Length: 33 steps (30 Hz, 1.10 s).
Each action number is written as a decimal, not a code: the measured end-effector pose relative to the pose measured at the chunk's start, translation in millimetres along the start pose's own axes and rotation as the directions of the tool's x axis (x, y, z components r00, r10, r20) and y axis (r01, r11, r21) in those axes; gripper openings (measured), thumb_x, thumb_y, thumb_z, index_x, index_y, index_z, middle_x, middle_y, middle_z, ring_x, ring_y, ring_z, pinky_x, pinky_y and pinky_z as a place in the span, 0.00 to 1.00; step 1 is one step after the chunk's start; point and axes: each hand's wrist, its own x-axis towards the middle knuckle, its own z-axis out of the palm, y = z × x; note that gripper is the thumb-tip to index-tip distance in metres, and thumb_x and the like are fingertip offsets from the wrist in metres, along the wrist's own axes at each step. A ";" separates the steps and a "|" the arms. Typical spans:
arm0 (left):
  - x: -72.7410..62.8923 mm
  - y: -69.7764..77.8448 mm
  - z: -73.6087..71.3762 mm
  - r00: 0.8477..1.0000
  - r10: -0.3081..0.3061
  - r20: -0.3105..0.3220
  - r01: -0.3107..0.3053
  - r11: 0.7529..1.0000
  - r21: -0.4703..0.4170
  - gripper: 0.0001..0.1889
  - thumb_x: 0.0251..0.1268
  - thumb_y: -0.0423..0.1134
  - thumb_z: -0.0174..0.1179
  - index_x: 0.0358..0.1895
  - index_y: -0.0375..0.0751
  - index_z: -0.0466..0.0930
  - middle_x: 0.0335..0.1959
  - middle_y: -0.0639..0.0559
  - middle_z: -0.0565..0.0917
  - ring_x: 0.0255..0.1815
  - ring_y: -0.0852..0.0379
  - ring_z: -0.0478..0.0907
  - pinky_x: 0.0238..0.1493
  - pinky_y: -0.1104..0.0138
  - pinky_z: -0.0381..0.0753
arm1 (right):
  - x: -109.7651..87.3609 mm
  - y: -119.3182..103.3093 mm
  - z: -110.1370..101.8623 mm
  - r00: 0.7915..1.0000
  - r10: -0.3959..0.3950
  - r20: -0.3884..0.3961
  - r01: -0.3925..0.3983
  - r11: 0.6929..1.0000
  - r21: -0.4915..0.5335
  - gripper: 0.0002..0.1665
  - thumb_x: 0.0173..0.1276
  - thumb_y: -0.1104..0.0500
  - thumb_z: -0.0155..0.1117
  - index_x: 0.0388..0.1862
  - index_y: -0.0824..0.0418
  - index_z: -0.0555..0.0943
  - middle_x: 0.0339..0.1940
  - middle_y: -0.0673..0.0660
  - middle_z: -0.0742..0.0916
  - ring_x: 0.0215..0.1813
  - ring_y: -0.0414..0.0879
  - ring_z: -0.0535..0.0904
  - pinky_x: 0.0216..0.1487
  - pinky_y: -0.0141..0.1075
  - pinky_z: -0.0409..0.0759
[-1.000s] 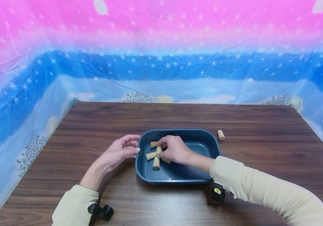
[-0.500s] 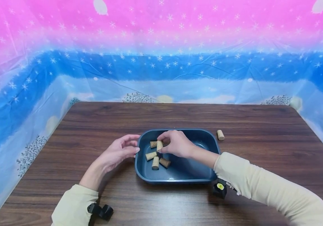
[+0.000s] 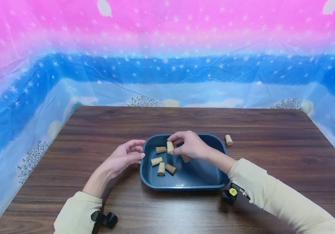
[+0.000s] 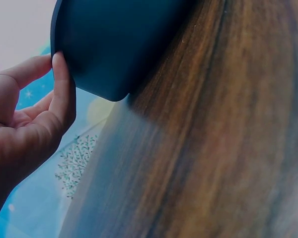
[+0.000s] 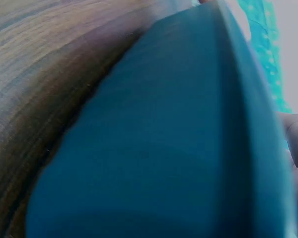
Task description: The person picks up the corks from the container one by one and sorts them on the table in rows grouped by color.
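Observation:
My left hand [image 3: 123, 158] holds the left end of a dark blue rectangular tub [image 3: 185, 187], with thumb and fingers at its rim. The left wrist view shows the same hand [image 4: 37, 106] at the tub's edge. Over the tub, my right hand [image 3: 191, 145] pinches a pale cork [image 3: 170, 147] between thumb and fingers. Loose corks lie on the tub floor to the left: a darker cork [image 3: 160, 149], a light cork [image 3: 156, 161], another light cork [image 3: 161, 169] and a brown cork [image 3: 171, 169]. Beneath the right hand, one more cork [image 3: 186, 158] is partly covered.
A single cork [image 3: 228, 140] lies on the wooden table [image 3: 114, 123] just beyond the tub's right end. Black wrist cameras are on both sleeves. A pink and blue snowflake cloth [image 3: 167, 70] hangs behind the table. The tub wall fills much of the right wrist view.
My right hand has lifted the pale cork from among the others and moved it right and away from me. A covered cork now shows under it. The left hand stays put.

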 end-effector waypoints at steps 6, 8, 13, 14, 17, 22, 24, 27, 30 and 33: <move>-0.2 1.3 0.6 1.000 0.001 0.002 -0.001 1.000 0.000 0.30 0.64 0.27 0.58 0.69 0.29 0.60 0.51 0.37 0.71 0.43 0.55 0.78 0.47 0.65 0.81 | -4.3 -1.4 -14.4 0.998 0.008 -0.057 -0.006 0.999 0.032 0.22 0.60 0.65 0.70 0.55 0.63 0.80 0.47 0.57 0.86 0.53 0.51 0.80 0.51 0.44 0.79; -0.2 1.5 0.8 1.000 0.001 0.002 -0.001 1.000 0.003 0.30 0.64 0.27 0.58 0.69 0.29 0.60 0.50 0.38 0.72 0.42 0.55 0.78 0.47 0.65 0.81 | -6.1 -1.2 -18.8 0.998 0.005 -0.064 -0.003 0.999 0.033 0.23 0.61 0.65 0.70 0.56 0.63 0.80 0.48 0.57 0.85 0.53 0.51 0.79 0.51 0.45 0.79; 0.0 1.9 1.5 1.000 -0.001 0.003 0.001 1.000 0.005 0.30 0.65 0.27 0.58 0.69 0.30 0.60 0.50 0.38 0.72 0.42 0.54 0.78 0.47 0.64 0.81 | -11.0 1.0 -28.6 0.997 -0.012 -0.074 0.014 0.999 0.035 0.24 0.61 0.65 0.69 0.57 0.64 0.78 0.50 0.59 0.84 0.54 0.52 0.79 0.50 0.45 0.80; 0.0 2.0 1.7 1.000 -0.003 0.002 0.003 1.000 0.003 0.30 0.65 0.27 0.58 0.69 0.30 0.60 0.49 0.39 0.72 0.42 0.54 0.78 0.47 0.64 0.81 | -11.9 1.8 -30.4 0.997 -0.016 -0.076 0.019 0.999 0.036 0.24 0.61 0.65 0.69 0.58 0.65 0.78 0.50 0.60 0.84 0.54 0.52 0.79 0.50 0.45 0.80; 0.2 1.7 1.2 1.000 -0.002 0.007 0.002 1.000 0.008 0.30 0.65 0.28 0.58 0.69 0.30 0.60 0.49 0.39 0.72 0.42 0.54 0.78 0.48 0.64 0.81 | -14.3 2.9 -35.8 0.996 -0.018 -0.089 0.021 0.999 0.030 0.24 0.62 0.65 0.69 0.58 0.65 0.78 0.50 0.60 0.84 0.54 0.53 0.79 0.50 0.46 0.80; -0.2 1.4 0.4 1.000 -0.007 0.003 0.007 1.000 0.019 0.30 0.66 0.29 0.59 0.69 0.30 0.60 0.49 0.39 0.72 0.42 0.54 0.78 0.48 0.64 0.81 | -18.9 3.9 -45.1 0.993 -0.001 -0.116 0.002 1.000 0.006 0.25 0.61 0.64 0.69 0.59 0.64 0.77 0.52 0.60 0.83 0.55 0.53 0.79 0.50 0.47 0.80; -0.4 1.2 0.4 1.000 -0.009 0.001 0.009 1.000 0.021 0.30 0.66 0.29 0.59 0.69 0.30 0.60 0.49 0.39 0.72 0.42 0.54 0.78 0.48 0.64 0.81 | -20.3 5.7 -48.7 0.992 0.014 -0.124 -0.014 1.000 0.003 0.26 0.61 0.64 0.70 0.59 0.63 0.78 0.52 0.60 0.83 0.55 0.53 0.79 0.50 0.46 0.80; -0.7 0.8 0.5 1.000 -0.010 -0.003 0.010 1.000 0.018 0.29 0.66 0.29 0.59 0.69 0.30 0.60 0.49 0.39 0.72 0.42 0.54 0.78 0.48 0.64 0.81 | -21.8 10.0 -54.2 0.991 0.033 -0.129 -0.031 0.999 0.015 0.26 0.60 0.64 0.70 0.58 0.63 0.78 0.52 0.60 0.83 0.55 0.53 0.79 0.49 0.45 0.81; -0.9 0.7 0.8 1.000 -0.010 -0.005 0.010 1.000 0.012 0.30 0.66 0.29 0.59 0.69 0.30 0.60 0.50 0.39 0.72 0.42 0.54 0.78 0.47 0.64 0.81 | -24.0 15.2 -60.1 0.992 0.018 -0.129 -0.016 1.000 0.015 0.25 0.61 0.65 0.70 0.58 0.65 0.78 0.52 0.61 0.83 0.54 0.54 0.79 0.49 0.45 0.81; -0.8 0.6 1.2 1.000 -0.010 -0.003 0.010 1.000 0.007 0.30 0.65 0.28 0.59 0.69 0.30 0.60 0.50 0.38 0.73 0.42 0.54 0.78 0.47 0.64 0.81 | -27.7 20.6 -67.6 0.993 -0.001 -0.120 0.003 1.000 0.018 0.25 0.61 0.65 0.69 0.58 0.66 0.78 0.51 0.62 0.84 0.53 0.54 0.80 0.49 0.46 0.81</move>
